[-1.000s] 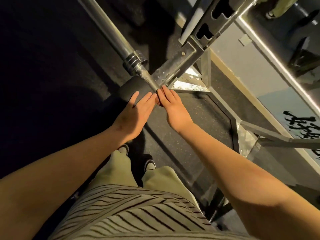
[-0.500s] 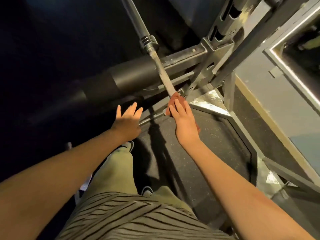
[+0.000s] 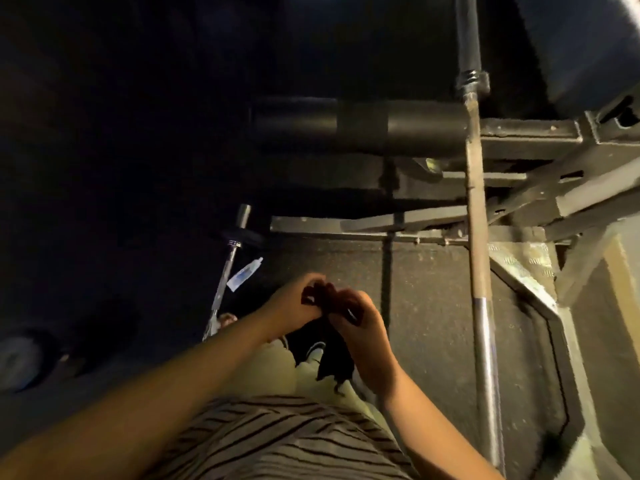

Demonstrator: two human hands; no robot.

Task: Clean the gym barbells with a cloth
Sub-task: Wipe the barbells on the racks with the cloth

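We can read no text anywhere in the frame. We see blue print on the white tube (image 3: 244,274) lying on the floor (image 3: 433,306) left of centre, but it is too blurred for us to make out. We also see a small pale mark on the collar (image 3: 234,242) of the short bar (image 3: 221,289) just above the tube, and it is equally illegible.

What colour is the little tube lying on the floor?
The tube is white with blue markings, seen in the head view.
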